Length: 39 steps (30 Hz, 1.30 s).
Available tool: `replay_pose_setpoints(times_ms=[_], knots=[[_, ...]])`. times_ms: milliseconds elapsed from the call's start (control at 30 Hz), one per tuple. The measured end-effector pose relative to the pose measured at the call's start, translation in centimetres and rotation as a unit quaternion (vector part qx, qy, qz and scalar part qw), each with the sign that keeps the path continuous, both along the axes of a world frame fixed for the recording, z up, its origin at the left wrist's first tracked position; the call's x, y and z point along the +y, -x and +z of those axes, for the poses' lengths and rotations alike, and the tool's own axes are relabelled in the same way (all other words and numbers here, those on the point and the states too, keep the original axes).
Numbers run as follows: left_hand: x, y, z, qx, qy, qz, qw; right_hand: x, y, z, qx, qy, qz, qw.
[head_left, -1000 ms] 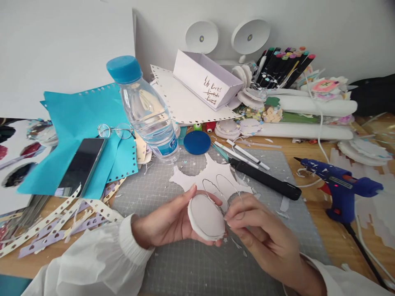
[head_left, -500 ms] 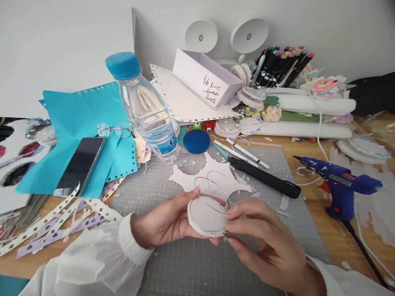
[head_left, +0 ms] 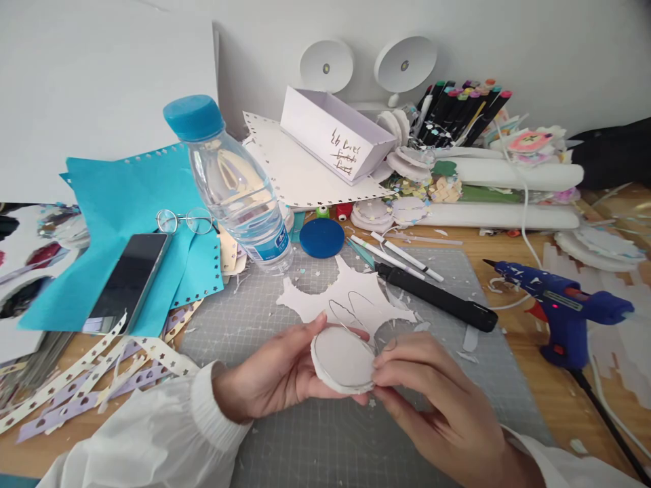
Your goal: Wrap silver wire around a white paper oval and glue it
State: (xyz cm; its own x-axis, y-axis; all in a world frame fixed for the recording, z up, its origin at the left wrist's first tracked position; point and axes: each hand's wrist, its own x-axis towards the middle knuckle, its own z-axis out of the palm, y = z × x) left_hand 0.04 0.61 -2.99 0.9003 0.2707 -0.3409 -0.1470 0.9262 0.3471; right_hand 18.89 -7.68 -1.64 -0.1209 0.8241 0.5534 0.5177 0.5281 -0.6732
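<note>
A round white disc with a rough, raised rim rests in my left hand, thumb on its upper edge and fingers beneath. Thin silver wire runs along the disc's rim and springs up in loose loops behind it. Fingers and thumb of my right hand close on the wire at the disc's right edge; the exact pinch is partly hidden. Beyond the disc lies a jagged white paper offcut on the grey cutting mat.
A water bottle, blue round lid, black-handled tool and white pens stand or lie behind. To the right is a blue glue gun. On the left are blue paper, a phone, glasses and punched paper strips.
The wire loops above the disc have drawn lower and narrower. The disc has tilted slightly, and my right fingers have pressed closer to its right edge.
</note>
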Motion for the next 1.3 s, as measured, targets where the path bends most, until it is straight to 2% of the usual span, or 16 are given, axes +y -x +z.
replay_pose_setpoints(times_ms=[167, 267, 367, 467, 700, 867, 967, 1033, 1100, 1167, 1233, 1300], knots=[[-0.1, -0.1, 0.3, -0.026, -0.025, -0.002, 0.999, 0.1, -0.2, -0.1, -0.036, -0.039, -0.027, 0.998], [-0.4, 0.1, 0.3, -0.01, -0.111, -0.001, 0.994, 0.2, -0.4, -0.1, -0.057, -0.052, -0.032, 0.997], [-0.6, 0.4, 0.1, 0.025, -0.214, -0.049, 0.975, 0.1, -0.6, -0.2, -0.088, -0.07, -0.025, 0.993], [-0.7, 0.7, 0.1, 0.068, -0.266, -0.093, 0.957, 0.0, -0.8, -0.4, -0.121, -0.085, 0.001, 0.989], [-0.6, 0.9, -0.1, 0.113, -0.287, -0.085, 0.947, -0.4, -1.1, -0.6, -0.159, -0.078, 0.036, 0.984], [-0.7, 0.9, 0.0, 0.123, -0.283, -0.074, 0.948, -0.5, -0.4, -0.6, -0.076, -0.077, -0.008, 0.994], [-0.6, 0.9, 0.1, 0.126, -0.277, -0.072, 0.95, -0.5, -0.2, -0.7, 0.06, -0.006, -0.043, 0.997], [-0.6, 0.8, 0.2, 0.129, -0.274, -0.08, 0.95, -0.4, -0.2, -0.8, 0.146, 0.115, -0.021, 0.982], [-0.5, 0.8, 0.3, 0.13, -0.274, -0.091, 0.948, -0.3, -0.2, -0.8, 0.21, 0.278, 0.045, 0.936], [-0.5, 0.7, 0.4, 0.129, -0.277, -0.103, 0.947, -0.2, 0.0, -0.7, 0.262, 0.408, 0.112, 0.867], [-0.6, 0.5, 0.5, 0.13, -0.276, -0.112, 0.946, -0.2, 0.2, -0.6, 0.305, 0.461, 0.157, 0.818], [-0.6, 0.4, 0.7, 0.13, -0.273, -0.118, 0.946, -0.2, 0.5, -0.4, 0.327, 0.472, 0.171, 0.801]])
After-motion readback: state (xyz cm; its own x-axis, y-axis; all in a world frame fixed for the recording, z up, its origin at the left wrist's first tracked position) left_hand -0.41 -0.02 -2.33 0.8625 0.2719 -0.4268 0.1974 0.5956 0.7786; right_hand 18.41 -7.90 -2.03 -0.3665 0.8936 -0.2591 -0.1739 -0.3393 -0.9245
